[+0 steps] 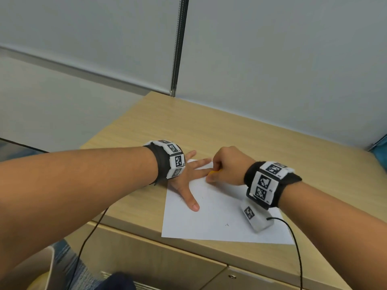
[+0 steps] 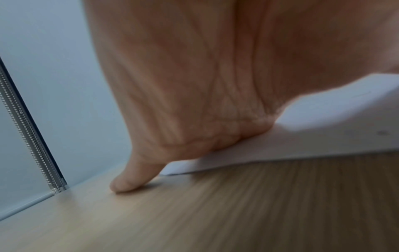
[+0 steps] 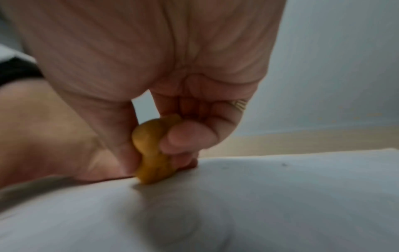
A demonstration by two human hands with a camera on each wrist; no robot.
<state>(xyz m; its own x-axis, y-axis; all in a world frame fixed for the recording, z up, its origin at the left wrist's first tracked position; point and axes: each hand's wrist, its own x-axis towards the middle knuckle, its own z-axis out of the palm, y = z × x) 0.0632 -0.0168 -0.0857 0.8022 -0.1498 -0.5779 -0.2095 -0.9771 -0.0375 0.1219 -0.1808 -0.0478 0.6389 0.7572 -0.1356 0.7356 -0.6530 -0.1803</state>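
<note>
By the near edge of the surface, I'd pin the paper with my flat left hand while my right hand, pinching the lump, rubs gently.

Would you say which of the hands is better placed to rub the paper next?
Right hand: it pinches the yellow eraser against the paper; the left hand lies flat, steadying it.

Head view looks down on the desk; 2 wrist views share the paper, close.

Light wooden cabinet top; a white paper sheet lies flat near its front edge.
</note>
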